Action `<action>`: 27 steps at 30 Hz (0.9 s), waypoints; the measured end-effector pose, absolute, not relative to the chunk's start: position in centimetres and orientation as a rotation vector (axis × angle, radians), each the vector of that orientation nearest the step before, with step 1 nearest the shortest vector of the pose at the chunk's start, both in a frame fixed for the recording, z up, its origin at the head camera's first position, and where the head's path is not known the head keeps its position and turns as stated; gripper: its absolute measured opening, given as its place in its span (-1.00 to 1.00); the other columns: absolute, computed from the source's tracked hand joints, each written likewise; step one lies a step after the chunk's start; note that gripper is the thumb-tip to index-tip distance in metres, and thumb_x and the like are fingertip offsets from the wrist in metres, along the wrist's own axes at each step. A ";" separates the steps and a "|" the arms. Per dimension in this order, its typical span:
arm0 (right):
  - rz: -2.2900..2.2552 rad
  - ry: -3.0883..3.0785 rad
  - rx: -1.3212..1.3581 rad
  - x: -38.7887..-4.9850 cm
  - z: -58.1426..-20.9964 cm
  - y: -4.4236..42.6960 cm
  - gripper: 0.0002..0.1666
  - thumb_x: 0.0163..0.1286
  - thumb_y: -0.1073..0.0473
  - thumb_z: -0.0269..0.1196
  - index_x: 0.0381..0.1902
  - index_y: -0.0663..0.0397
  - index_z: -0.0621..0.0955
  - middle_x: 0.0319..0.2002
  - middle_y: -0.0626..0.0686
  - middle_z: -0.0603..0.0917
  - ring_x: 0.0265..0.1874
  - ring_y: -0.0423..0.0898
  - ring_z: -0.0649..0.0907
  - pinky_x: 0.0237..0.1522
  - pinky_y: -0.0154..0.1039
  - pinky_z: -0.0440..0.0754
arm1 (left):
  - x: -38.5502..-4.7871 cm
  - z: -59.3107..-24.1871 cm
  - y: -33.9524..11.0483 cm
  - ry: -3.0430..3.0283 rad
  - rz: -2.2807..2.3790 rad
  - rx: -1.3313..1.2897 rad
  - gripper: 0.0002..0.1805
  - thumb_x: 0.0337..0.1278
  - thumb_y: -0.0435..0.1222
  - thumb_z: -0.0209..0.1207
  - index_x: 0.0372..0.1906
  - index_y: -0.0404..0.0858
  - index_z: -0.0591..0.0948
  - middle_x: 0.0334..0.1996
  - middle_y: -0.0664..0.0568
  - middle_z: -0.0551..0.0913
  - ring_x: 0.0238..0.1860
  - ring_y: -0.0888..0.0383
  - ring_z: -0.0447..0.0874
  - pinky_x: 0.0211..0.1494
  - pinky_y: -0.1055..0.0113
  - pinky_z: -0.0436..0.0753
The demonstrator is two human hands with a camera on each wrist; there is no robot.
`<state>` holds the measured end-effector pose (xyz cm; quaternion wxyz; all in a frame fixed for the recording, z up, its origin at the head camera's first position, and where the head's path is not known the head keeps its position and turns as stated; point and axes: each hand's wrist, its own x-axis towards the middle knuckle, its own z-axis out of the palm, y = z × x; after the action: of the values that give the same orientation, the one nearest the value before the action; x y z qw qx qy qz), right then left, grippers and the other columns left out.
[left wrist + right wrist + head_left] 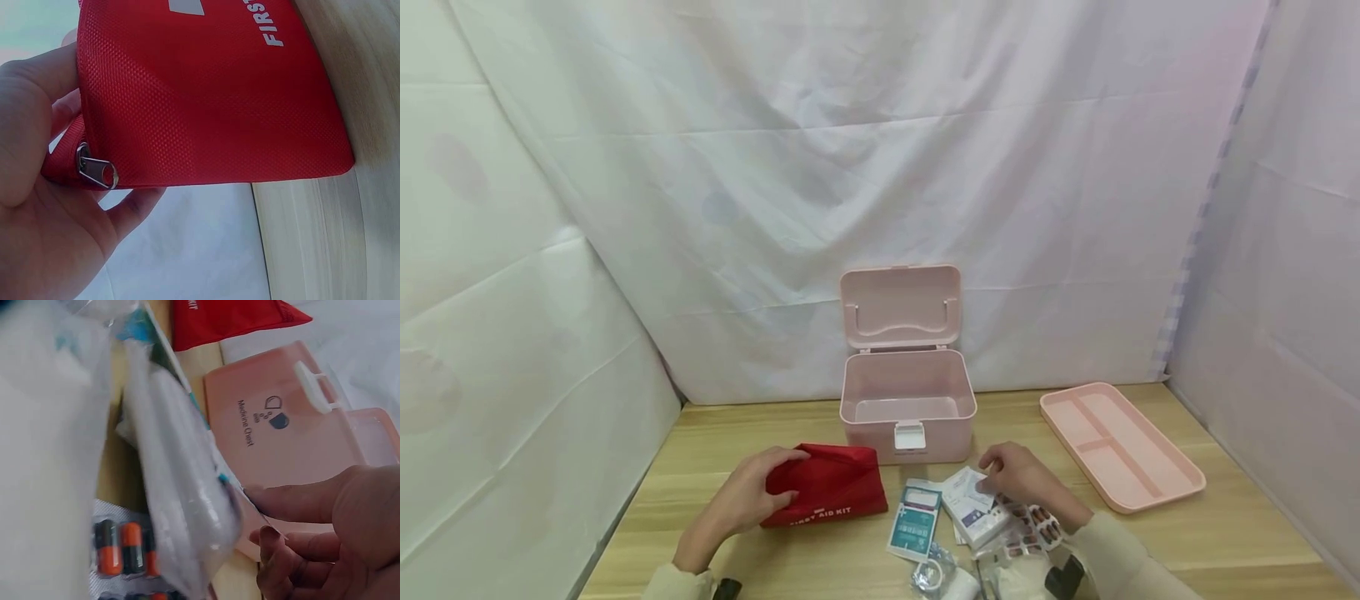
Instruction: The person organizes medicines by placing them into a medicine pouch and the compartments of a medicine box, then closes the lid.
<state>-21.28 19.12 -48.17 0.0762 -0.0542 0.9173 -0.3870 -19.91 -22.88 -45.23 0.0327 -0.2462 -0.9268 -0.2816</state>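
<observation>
My left hand (pixel 747 493) grips a red first aid pouch (pixel 838 487) by its left end, with the thumb in front and fingers at the upper edge. A metal zipper pull (pixel 97 170) hangs at the pouch corner near the palm. To the right, the thumb and fingers of my right hand (pixel 1018 477) pinch the corner of a thin white packet (pixel 194 487). A white box (pixel 985 517) lies below that hand. Beside it are a teal-and-white packet (pixel 916 521) and blister packs of dark-and-orange capsules (pixel 1037 527).
Behind the pouch stands a pink medicine chest (pixel 910 437) with its lid (pixel 901 308) raised. A pink divided tray (pixel 1123 446) lies at the right. Near the front edge are a white roll (pixel 961 586) and clear plastic bags. White cloth (pixel 775 208) hangs behind the table.
</observation>
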 end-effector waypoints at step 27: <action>-1.252 2.629 -0.857 -19.6 -39.3 13.3 -0.90 0.21 0.31 0.36 -0.37 -0.02 0.69 -0.45 -0.18 0.66 -0.41 -0.30 0.59 -0.28 -0.35 0.57 | -20.5 -45.1 -22.8 -2.847 -0.863 -0.782 -0.47 -0.03 -0.40 0.44 0.13 -0.13 0.61 0.00 0.07 0.67 -0.01 0.08 0.64 0.06 0.08 0.64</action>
<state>-19.55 13.27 -39.28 0.0530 -0.2819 0.8650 -0.4118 -20.54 -22.81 -45.14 0.0329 -0.2541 -0.9250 -0.2805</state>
